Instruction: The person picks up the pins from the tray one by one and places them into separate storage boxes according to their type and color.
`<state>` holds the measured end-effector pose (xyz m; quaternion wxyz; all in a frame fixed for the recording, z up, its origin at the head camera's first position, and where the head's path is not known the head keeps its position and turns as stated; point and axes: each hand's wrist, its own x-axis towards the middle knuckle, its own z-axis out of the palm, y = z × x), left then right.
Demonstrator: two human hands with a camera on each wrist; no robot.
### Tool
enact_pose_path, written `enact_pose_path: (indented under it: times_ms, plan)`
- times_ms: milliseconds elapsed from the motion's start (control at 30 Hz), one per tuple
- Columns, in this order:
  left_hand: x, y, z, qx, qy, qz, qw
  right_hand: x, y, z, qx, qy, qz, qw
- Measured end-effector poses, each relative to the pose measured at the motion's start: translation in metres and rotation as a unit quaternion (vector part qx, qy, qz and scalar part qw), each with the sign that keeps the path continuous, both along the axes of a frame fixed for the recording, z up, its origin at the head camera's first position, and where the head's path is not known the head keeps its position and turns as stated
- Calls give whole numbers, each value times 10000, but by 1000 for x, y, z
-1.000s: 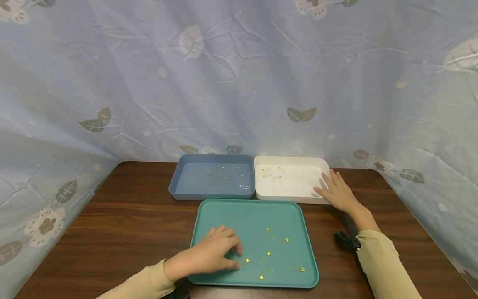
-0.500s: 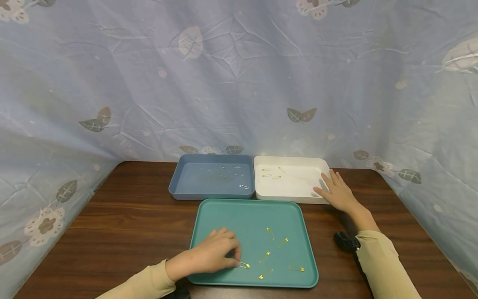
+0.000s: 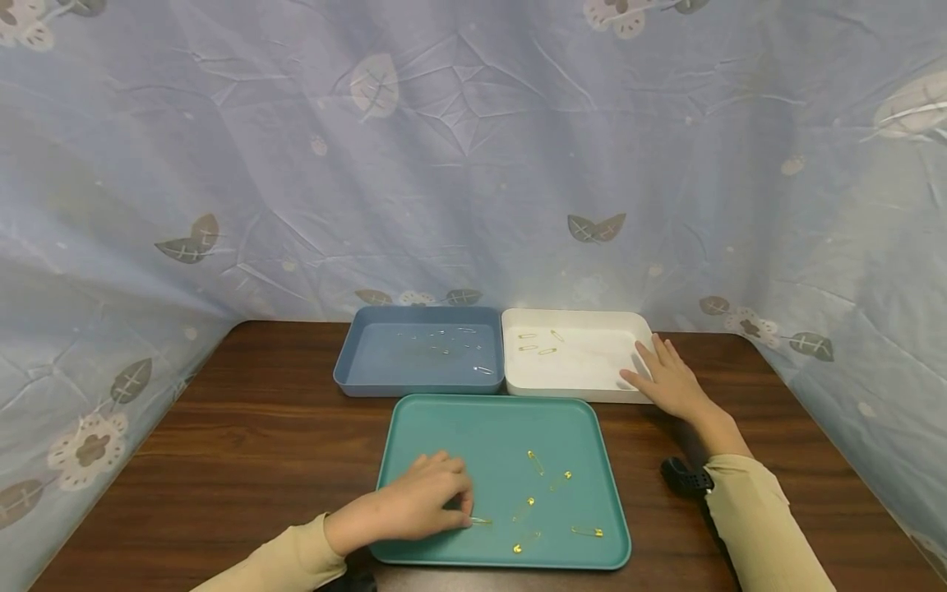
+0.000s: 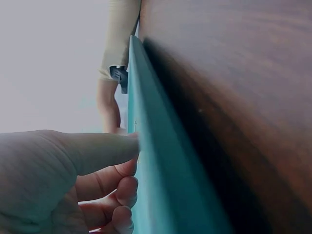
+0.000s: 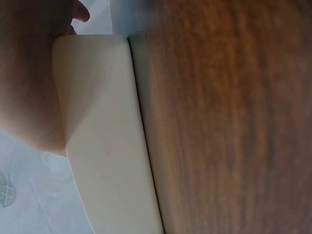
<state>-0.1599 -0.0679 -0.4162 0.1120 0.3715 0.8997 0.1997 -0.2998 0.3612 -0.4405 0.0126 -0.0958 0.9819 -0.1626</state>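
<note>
"Left fingers (image 3: pixel 453 520) are pinching a safety pin (image 3: pixel 482 520) over the near green tray (image 3: pixel 459 427)?"
"Five more (image 3: pixel 587 532) are lying inside; right fingers (image 3: pixel 663 355), spread, are touching the far white tray (image 3: pixel 592 366) holding four pins (image 3: pixel 547 352)."

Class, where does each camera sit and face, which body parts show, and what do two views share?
Head: worn there, facing forward and down at the teal tray; left grip and right grip show.
Left wrist: worn there, facing along the tray edge toward the right arm; left grip shows.
Right wrist: worn there, facing the white tray from outside; part of right grip shows.
Head and left wrist share the teal tray.
</note>
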Motion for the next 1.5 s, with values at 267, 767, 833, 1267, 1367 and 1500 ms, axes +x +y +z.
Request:
enact_pose_path:
  times_ms: [267,767,833,1267,1367,1500]
  plan:
    - [-3,2,10,86,95,-96,9999,1,2,1,-73,-9,7,10000]
    - [-21,26,26,-99,1007,-426,9940,1,4,0,-229,20,-2,9997]
    - [-25,30,29,-74,1164,-471,9921,1,4,0,-214,11,-8,9998]
    - [-53,58,41,36,1814,-555,9818,3,2,1,-299,123,-35,9995]
    - [-60,64,44,-4,2021,-529,9779,2,0,0,-298,154,-58,9994]
    - [-72,72,47,-78,2282,-503,9723,3,0,0,-233,50,-84,9997]
